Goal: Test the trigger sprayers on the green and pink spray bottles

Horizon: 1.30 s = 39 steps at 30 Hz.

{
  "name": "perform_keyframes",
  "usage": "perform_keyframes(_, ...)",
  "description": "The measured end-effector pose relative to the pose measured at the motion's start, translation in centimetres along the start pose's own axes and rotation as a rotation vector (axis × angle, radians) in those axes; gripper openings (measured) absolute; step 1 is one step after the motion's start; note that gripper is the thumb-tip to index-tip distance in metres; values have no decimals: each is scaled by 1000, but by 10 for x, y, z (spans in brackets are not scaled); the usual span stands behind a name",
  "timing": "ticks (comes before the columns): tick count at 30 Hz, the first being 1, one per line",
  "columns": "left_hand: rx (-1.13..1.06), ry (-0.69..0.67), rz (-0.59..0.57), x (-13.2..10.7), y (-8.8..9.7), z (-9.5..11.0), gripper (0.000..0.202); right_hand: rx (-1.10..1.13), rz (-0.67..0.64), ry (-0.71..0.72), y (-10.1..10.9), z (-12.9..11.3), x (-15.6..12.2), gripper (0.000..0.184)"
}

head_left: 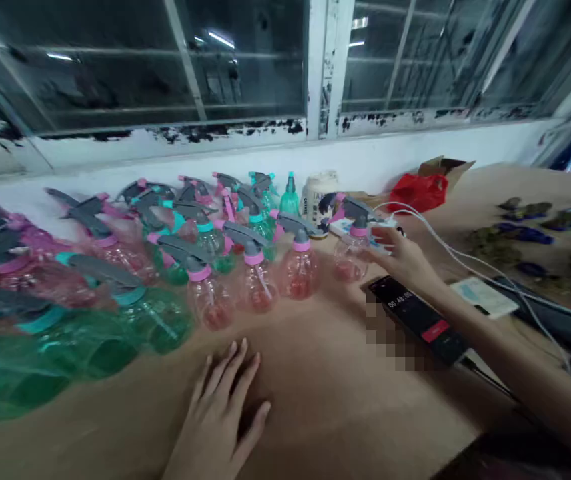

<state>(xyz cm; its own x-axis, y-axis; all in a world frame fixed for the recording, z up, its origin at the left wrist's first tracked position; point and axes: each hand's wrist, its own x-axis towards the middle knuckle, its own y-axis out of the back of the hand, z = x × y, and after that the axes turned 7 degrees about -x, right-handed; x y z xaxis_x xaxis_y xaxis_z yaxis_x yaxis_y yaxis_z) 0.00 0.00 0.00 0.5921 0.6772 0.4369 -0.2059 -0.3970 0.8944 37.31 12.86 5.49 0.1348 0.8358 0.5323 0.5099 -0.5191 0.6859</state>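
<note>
Two hands out: the right hand (399,252) is at a pink-collared spray bottle (349,259) just beyond the smartphone (413,317), grip unclear; the left hand (218,410) spreads open, left of the phone. A sideways nudge could topple that bottle into its neighbours. Bare tabletop (315,373) opens left of the phone; the wall (245,157) blocks beyond.

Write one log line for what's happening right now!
Right hand: at pink-collared spray bottle; left hand: open, palm down, empty; other spray bottles: grouped leftward
</note>
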Motion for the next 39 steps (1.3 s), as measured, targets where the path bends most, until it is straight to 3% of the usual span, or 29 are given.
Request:
perform_keyframes(5, -32, 12, -19, 5, 1, 0, 51, -27, -29, 50, -18, -7, 21, 47)
perform_keyframes(11, -46, 24, -33, 7, 2, -1, 50, -113, -46, 59, -18, -18, 14, 44)
perform_keyframes(19, -139, 64, -47, 9, 4, -1, 44, -185, -45, 129, -3, -38, -14, 51)
perform_keyframes(27, -415, 192, -82, 29, 30, 23, 30, -131, -65, 206, 17, -70, -73, 62)
perform_keyframes(33, -565, 242, -119, 42, 31, 51, 67, -44, -253, 246, 33, -110, -115, 59)
perform_keyframes(36, -660, 239, -146, 42, 30, 61, 87, -175, -242, 307, 39, -129, -128, 63)
perform_keyframes(39, -760, 243, -141, 39, 31, 66, 88, -253, -177, 448, 42, -140, -137, 65)
